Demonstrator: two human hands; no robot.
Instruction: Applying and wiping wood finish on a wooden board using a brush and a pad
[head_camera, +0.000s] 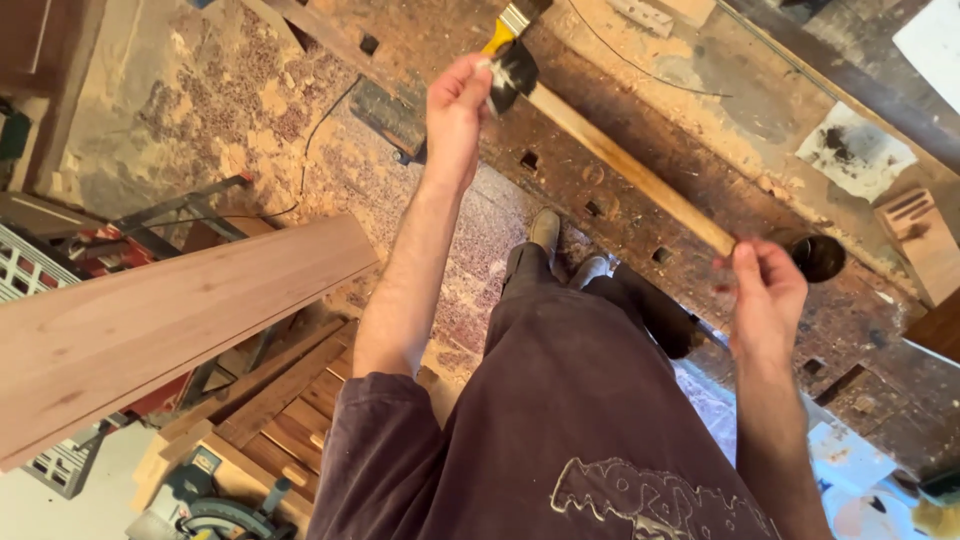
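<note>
**Wooden strip, held at both ends**

While we span the wooden strip (630, 165) above the workbench (620, 215), our left hand (458, 100) clamps its far end beside a yellow-handled brush (508, 55); our right hand (765, 295) grips the near end, next to a dark round jar (818, 257).

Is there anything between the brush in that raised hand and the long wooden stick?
Nothing visible. The left hand holds the dark-bristled paintbrush with a yellow handle right against one end of the long pale wooden stick; the right hand holds the other end, above the worn dark workbench.
</note>
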